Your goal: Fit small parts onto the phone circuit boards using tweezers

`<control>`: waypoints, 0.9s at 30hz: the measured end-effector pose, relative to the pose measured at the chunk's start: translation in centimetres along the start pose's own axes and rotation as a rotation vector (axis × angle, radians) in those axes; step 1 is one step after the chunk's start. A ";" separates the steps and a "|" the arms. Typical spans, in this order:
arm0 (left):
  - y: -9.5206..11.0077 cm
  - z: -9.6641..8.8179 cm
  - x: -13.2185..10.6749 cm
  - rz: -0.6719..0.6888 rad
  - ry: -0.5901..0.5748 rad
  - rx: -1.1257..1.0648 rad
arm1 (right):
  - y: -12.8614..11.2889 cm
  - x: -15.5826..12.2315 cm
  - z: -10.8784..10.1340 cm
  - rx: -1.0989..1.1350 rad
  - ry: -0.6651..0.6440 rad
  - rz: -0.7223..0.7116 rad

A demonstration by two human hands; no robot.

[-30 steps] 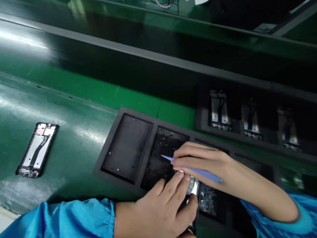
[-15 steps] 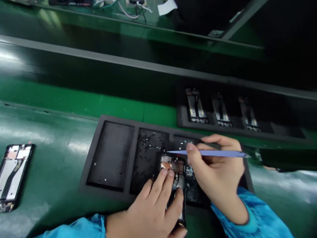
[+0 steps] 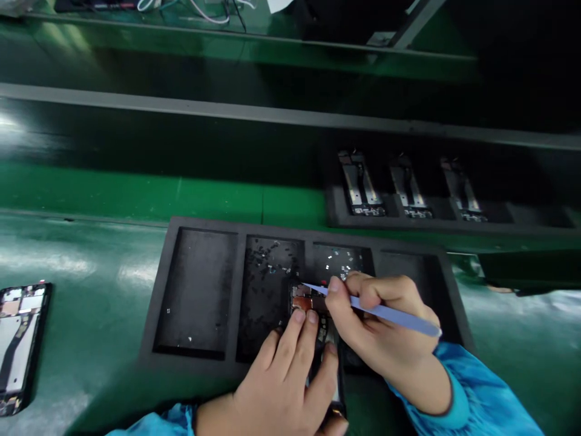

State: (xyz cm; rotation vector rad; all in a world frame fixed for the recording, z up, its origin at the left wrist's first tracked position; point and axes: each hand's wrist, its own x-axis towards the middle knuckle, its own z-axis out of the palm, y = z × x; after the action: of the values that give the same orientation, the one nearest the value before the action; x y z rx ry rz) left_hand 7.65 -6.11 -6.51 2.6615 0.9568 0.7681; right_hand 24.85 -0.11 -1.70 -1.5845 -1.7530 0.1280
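My left hand (image 3: 281, 378) holds an opened smartphone (image 3: 301, 291) by its sides, two fingertips pressing on its upper inside near a copper-coloured patch. The phone lies over the middle of a dark foam tray (image 3: 240, 272), its lower part mostly covered by my hand. Pinched in my right hand (image 3: 393, 333) are purple-blue tweezers (image 3: 402, 318), slanting down to the left. Their tip is at the phone's top edge; whether it touches or grips anything is too small to tell. Tiny black pieces (image 3: 267, 260) and small silvery bits (image 3: 344, 259) lie in the tray's middle compartments.
Another opened phone (image 3: 18, 348) lies on the green table (image 3: 95, 321) at the left. A second dark tray (image 3: 458, 225) at the back right holds three opened phones (image 3: 361, 181). Behind runs a grey rail (image 3: 181, 106), with cables (image 3: 209, 15) beyond.
The tweezers have tilted, their rear end dropping while the tip stays near the phone's top edge. My right hand has shifted slightly left and down. The camera view has turned a little.
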 end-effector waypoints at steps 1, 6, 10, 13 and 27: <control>0.0 0.0 0.0 -0.001 -0.005 -0.001 | 0.0 0.3 -0.2 0.022 -0.037 -0.054; 0.6 -0.5 0.0 -0.022 -0.029 -0.019 | 0.3 1.7 -0.8 0.109 -0.106 -0.153; 0.3 -2.4 1.4 -0.107 0.029 -0.070 | 0.5 1.7 -0.8 0.081 -0.120 -0.144; -1.7 -4.3 3.8 -0.311 0.019 -0.167 | 0.6 1.6 -0.7 0.077 -0.126 -0.175; -8.5 -4.2 12.5 -0.975 -0.637 -0.945 | 1.3 2.0 0.0 0.048 -0.012 -0.099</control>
State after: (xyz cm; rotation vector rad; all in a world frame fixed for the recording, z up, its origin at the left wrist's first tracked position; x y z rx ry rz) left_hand 9.01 8.54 -1.05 1.2315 1.1140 0.0498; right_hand 26.02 1.97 -1.48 -1.4622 -1.8210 0.1314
